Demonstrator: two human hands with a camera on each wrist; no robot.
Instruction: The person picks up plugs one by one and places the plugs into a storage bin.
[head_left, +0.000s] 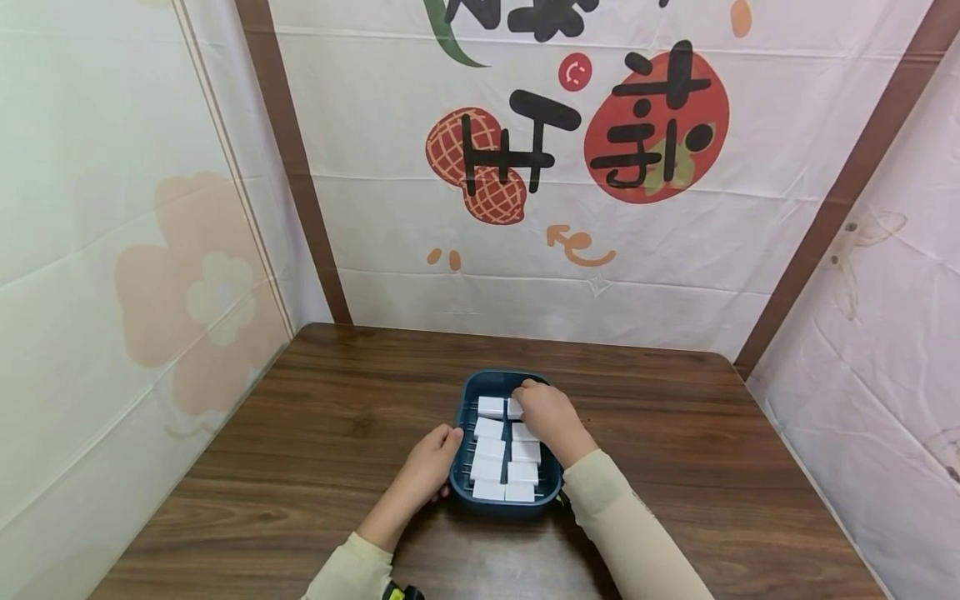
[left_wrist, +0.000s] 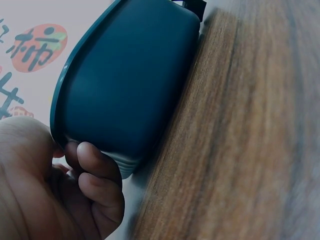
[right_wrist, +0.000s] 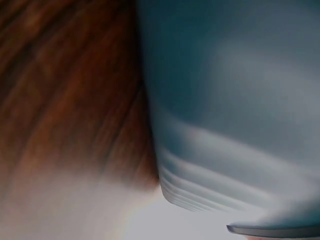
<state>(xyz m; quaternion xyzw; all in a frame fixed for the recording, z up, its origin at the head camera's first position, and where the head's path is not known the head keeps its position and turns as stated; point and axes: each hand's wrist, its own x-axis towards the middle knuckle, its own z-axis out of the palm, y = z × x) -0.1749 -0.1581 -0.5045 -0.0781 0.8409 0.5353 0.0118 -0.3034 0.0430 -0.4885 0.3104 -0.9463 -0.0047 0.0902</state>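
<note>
A dark blue plastic basin (head_left: 459, 492) with rounded corners stands on the table, shown from its outer side in the left wrist view. Inside, small white rectangular blocks (head_left: 490, 451) lie in two columns over thin ribs. My left hand (head_left: 429, 462) grips the basin's left rim, thumb at the edge and fingers (left_wrist: 102, 172) curled under it. Reaching over the far right part, my right hand (head_left: 553, 421) pinches a white block (head_left: 514, 409) at the far end of the right column; the fingertips partly cover it. Only the basin's outer wall (right_wrist: 240, 100), blurred, fills the right wrist view.
The dark wood-grain table (head_left: 337, 467) stretches out around the basin. White printed cloth walls (head_left: 525, 292) enclose its back and sides. A small black and yellow object (head_left: 401, 592) shows at the left sleeve.
</note>
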